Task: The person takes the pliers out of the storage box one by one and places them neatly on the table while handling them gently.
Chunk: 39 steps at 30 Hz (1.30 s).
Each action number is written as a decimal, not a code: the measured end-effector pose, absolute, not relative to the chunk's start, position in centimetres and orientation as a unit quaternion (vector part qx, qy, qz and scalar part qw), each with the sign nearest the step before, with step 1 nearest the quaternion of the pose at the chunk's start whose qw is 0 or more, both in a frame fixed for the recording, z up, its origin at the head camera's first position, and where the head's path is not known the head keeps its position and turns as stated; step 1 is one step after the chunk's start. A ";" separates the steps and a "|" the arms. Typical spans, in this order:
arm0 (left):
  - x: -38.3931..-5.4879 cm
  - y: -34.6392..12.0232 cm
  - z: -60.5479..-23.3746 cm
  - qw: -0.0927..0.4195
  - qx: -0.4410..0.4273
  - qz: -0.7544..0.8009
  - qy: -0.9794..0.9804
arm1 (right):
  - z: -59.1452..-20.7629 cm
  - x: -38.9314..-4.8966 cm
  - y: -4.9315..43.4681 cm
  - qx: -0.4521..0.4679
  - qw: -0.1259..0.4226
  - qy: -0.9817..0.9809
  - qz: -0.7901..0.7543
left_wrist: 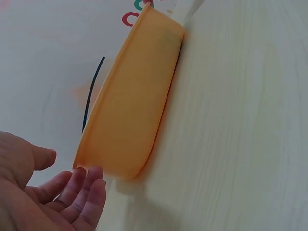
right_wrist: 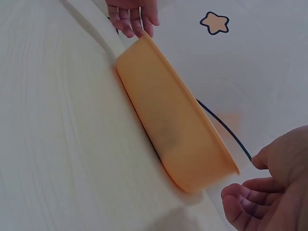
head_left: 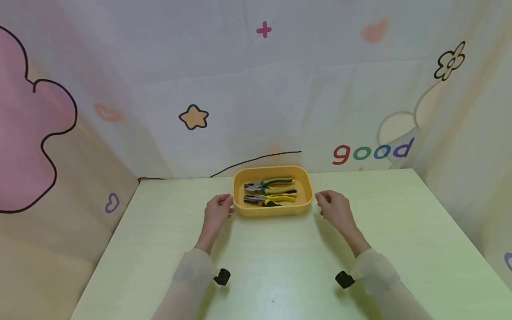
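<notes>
A yellow plastic tray (head_left: pixel 274 212) stands on the table near the back wall. Inside it lie several pliers (head_left: pixel 276 190), with green, yellow and black handles. At the tray's left end is my left hand (head_left: pixel 218 212), its fingers loosely bent and the thumb apart from them. In the left wrist view its fingertips (left_wrist: pixel 96 174) come right up to the tray's end; whether they touch cannot be made out. My right hand (head_left: pixel 335 206) is beside the right end, fingers loosely bent, with a small gap to the tray wall (right_wrist: pixel 192 168) in the right wrist view.
The pale table (head_left: pixel 272 266) runs up to a cloth backdrop (head_left: pixel 256 111) printed with a star, hearts and the word "good". Cloth also hangs along the left and right sides. A small black device (head_left: pixel 222 277) is on the left sleeve, another (head_left: pixel 344 279) on the right.
</notes>
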<state>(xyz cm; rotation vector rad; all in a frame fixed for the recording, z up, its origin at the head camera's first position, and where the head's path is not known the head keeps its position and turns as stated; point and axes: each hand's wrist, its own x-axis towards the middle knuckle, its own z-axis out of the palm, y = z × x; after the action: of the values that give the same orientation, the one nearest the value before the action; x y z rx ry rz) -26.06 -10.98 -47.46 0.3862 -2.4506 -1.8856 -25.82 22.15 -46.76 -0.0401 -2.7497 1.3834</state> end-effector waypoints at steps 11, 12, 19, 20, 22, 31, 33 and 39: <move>-26.8 -10.2 -48.3 0.028 0.135 -0.608 -0.782 | -47.5 -27.0 21.2 -0.027 0.038 -0.884 0.465; -26.8 -10.1 -48.4 0.027 0.134 -0.608 -0.782 | -47.7 -27.0 21.1 -0.027 0.039 -0.883 0.467; -26.6 -10.2 -49.2 0.009 0.145 -0.604 -0.783 | -48.4 -26.7 20.4 -0.039 -0.002 -0.874 0.484; -26.7 -10.2 -49.2 0.009 0.144 -0.608 -0.781 | -48.4 -26.8 20.4 -0.043 -0.005 -0.870 0.491; -26.8 -10.1 -49.0 0.013 0.142 -0.614 -0.776 | -48.3 -27.1 20.3 -0.047 -0.012 -0.862 0.505; -27.1 -10.0 -48.5 0.001 0.138 -0.661 -0.738 | -48.3 -27.9 20.4 -0.042 -0.031 -0.849 0.526; -27.1 -9.9 -48.4 -0.004 0.135 -0.671 -0.729 | -48.3 -27.9 20.3 -0.049 -0.027 -0.847 0.528; -27.1 -9.6 -48.0 -0.014 0.138 -0.689 -0.711 | -48.0 -27.8 20.2 -0.056 -0.020 -0.841 0.538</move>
<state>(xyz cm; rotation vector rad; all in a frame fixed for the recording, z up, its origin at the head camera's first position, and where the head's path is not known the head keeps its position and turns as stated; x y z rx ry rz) -27.09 -9.59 -48.01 0.4365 -2.2551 -2.1852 -27.82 20.20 -48.02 -0.1798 -2.6767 1.7122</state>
